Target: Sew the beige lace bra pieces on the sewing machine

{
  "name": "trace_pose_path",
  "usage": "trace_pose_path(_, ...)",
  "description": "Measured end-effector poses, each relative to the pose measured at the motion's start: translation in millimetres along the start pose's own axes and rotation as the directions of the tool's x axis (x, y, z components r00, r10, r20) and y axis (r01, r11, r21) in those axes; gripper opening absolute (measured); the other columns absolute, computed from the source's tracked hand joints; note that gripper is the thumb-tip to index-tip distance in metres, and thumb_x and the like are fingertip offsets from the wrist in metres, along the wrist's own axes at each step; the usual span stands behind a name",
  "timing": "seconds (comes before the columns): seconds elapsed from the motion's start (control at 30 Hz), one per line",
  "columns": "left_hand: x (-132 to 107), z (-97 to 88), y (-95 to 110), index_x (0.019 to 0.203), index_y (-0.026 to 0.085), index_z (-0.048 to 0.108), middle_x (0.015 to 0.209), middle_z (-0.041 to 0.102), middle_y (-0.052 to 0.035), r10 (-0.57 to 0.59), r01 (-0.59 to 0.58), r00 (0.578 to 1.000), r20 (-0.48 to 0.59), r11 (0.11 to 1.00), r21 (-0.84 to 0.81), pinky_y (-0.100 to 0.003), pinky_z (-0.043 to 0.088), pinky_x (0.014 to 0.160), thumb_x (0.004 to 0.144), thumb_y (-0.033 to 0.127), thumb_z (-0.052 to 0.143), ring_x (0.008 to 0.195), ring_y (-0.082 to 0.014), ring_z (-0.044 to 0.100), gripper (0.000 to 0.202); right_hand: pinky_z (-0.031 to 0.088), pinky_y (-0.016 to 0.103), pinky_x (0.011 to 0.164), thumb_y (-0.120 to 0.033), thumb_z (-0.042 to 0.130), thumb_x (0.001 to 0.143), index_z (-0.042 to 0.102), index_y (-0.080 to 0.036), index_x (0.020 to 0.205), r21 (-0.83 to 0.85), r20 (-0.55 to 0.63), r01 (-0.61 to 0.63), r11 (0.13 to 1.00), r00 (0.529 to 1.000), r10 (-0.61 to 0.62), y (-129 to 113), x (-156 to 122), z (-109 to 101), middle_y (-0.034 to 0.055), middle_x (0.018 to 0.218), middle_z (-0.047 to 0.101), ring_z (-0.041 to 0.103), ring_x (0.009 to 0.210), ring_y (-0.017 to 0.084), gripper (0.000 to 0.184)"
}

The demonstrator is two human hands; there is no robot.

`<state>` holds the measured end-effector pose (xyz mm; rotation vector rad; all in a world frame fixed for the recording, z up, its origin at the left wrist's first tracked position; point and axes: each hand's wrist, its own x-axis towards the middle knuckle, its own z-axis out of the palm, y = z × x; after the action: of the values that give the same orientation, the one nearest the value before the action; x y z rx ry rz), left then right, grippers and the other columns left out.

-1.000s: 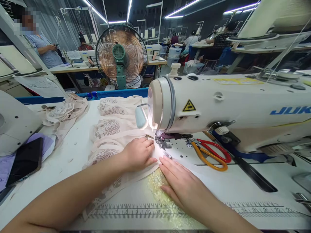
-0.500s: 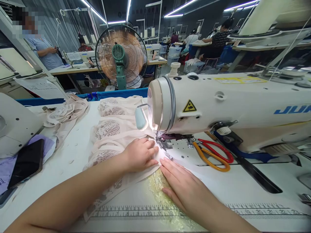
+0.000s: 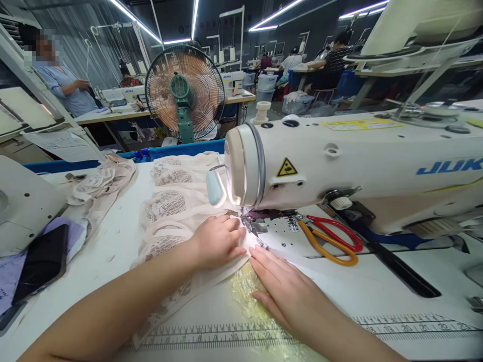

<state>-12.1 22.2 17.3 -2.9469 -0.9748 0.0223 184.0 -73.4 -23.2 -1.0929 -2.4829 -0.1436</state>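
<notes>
Beige lace bras (image 3: 166,203) lie in an overlapping row to the left of a JUKI sewing machine (image 3: 324,161). One pale fabric edge (image 3: 241,254) runs up to the lit presser foot (image 3: 247,221). My left hand (image 3: 217,241) rests on this cloth just left of the foot, fingers slightly bent and thumb apart. Lying flat, my right hand (image 3: 281,279) has its fingertips on the fabric's edge in front of the foot. Below its fingers is crinkled clear film over something yellowish (image 3: 245,291). The needle tip is too small to make out.
Orange and red-handled scissors (image 3: 332,244) lie right of the needle plate, near a black lever (image 3: 405,271). A ruler strip (image 3: 211,336) crosses the front. At left are a phone (image 3: 41,264) and bunched straps (image 3: 101,183). Behind stand a fan (image 3: 184,93) and a person (image 3: 68,85).
The camera view has shifted slightly, moving the machine and background a little to the left. Both hands keep almost the same place on the fabric.
</notes>
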Motion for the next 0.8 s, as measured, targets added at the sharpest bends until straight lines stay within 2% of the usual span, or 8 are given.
trace_pose_path(0.17,0,-0.7,-3,0.12,0.016,0.056,0.119,0.059,-0.0114,0.01,-0.01,1.0,-0.011,1.0,-0.003,-0.041,0.046,0.085,0.089,0.048,0.047,0.104,-0.0274,0.054,0.046,0.051,0.04,0.093,-0.027,0.042,0.091,0.056,-0.005,0.122,0.013,-0.044,-0.031,0.999,0.999,0.031,-1,-1,2,0.0137,0.128,0.057,0.052,0.119,0.027,0.04)
trace_pose_path(0.4,2,-0.7,-10,0.118,0.016,0.058,0.113,0.061,-0.0112,0.02,-0.02,1.0,-0.022,1.0,0.008,-0.039,0.047,0.083,0.088,0.048,0.049,0.1,-0.0268,0.055,0.045,0.047,0.043,0.097,-0.024,0.044,0.088,0.055,-0.007,0.123,0.072,-0.02,-0.086,0.994,0.996,0.087,-3,-1,8,0.0139,0.131,0.054,0.047,0.124,0.026,0.04)
trace_pose_path(0.53,5,-2.4,-16,0.116,0.015,0.06,0.108,0.062,-0.0118,0.064,-0.062,0.996,-0.067,0.998,0.02,-0.041,0.045,0.086,0.088,0.047,0.049,0.103,-0.0275,0.054,0.043,0.048,0.042,0.097,-0.025,0.044,0.088,0.056,-0.006,0.122,0.086,-0.01,-0.104,0.991,0.994,0.105,-3,4,10,0.0153,0.133,0.052,0.046,0.125,0.027,0.041)
trace_pose_path(0.7,-6,-8.9,-1,0.087,0.015,0.067,0.1,0.064,-0.0106,0.167,-0.165,0.98,-0.106,0.986,0.024,-0.039,0.046,0.081,0.088,0.035,0.05,0.093,-0.0245,0.057,0.027,0.047,0.043,0.097,-0.025,0.045,0.088,0.055,-0.007,0.124,0.085,0.004,-0.111,0.99,0.994,0.112,-2,7,10,0.015,0.132,0.053,0.046,0.125,0.027,0.041)
trace_pose_path(0.8,-16,-5.8,11,0.097,0.012,0.065,0.107,0.064,-0.0107,0.231,-0.228,0.962,-0.143,0.973,0.037,-0.038,0.047,0.082,0.091,0.025,0.045,0.096,-0.0228,0.058,0.025,0.047,0.042,0.097,-0.024,0.045,0.088,0.055,-0.008,0.125,0.081,0.001,-0.105,0.991,0.994,0.105,-2,7,10,0.0147,0.133,0.052,0.046,0.125,0.026,0.041)
